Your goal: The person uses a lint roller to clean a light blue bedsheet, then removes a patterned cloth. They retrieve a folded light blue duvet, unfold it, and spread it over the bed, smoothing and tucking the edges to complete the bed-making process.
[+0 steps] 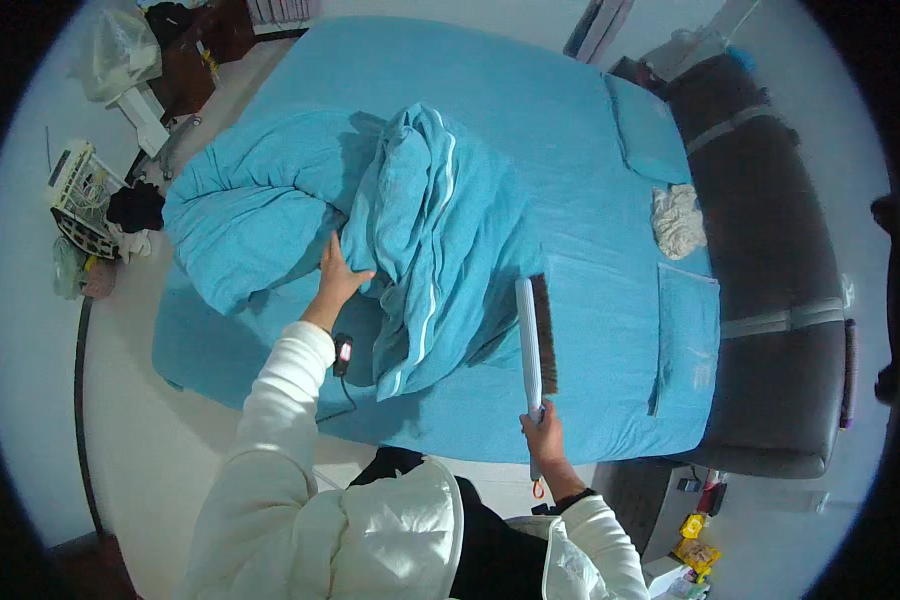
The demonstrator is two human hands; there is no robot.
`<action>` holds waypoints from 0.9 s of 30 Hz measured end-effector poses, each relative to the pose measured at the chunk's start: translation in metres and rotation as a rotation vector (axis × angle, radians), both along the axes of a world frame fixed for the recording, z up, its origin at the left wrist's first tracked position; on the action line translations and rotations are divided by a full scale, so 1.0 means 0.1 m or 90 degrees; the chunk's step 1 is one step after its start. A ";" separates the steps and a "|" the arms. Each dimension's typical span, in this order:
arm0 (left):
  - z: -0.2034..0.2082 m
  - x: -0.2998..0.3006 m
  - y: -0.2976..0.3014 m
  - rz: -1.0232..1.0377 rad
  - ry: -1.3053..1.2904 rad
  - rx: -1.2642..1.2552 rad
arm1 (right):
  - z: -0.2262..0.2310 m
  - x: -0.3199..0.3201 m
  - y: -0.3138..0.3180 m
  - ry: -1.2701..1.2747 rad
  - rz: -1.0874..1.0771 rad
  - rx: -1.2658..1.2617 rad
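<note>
My right hand (543, 437) grips the handle of a bed brush (530, 340) with a pale back and dark brown bristles, held above the near side of the bed. An orange loop hangs from the handle's end. My left hand (340, 275) has its thumb and fingers spread against a rumpled blue duvet (420, 230), at the fold between its two heaped parts. A white-edged zip or piping runs down the right part of the duvet. Beneath it, a blue sheet (590, 330) covers the bed. A small dark controller (343, 350) with a lit display and cord lies near my left wrist.
Two blue pillows (655, 130) and a crumpled cream cloth (678, 220) lie by the dark padded headboard (770, 210). A nightstand (635, 500) stands at the lower right. Clothes and a rack (85, 200) are at the left wall.
</note>
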State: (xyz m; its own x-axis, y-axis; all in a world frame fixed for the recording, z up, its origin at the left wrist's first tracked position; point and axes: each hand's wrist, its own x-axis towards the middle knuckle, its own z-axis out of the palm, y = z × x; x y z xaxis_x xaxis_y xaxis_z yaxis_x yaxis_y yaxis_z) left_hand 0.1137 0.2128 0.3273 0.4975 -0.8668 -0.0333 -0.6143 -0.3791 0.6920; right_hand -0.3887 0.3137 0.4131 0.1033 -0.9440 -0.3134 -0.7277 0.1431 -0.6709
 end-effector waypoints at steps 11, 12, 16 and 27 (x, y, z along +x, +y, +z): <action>0.57 -1.27 -0.47 -0.102 0.067 0.114 | -0.07 0.62 -1.27 -0.062 -0.019 0.075; 0.57 -1.44 -0.41 -0.137 -0.033 0.154 | -0.12 0.61 -1.29 -0.011 0.061 0.024; 0.34 -1.75 -0.28 0.011 -0.013 0.154 | -0.29 0.51 -1.23 0.037 0.179 -0.059; -0.11 -1.06 2.52 -0.290 0.171 -0.163 | -0.56 0.25 -1.82 -0.066 0.152 -0.097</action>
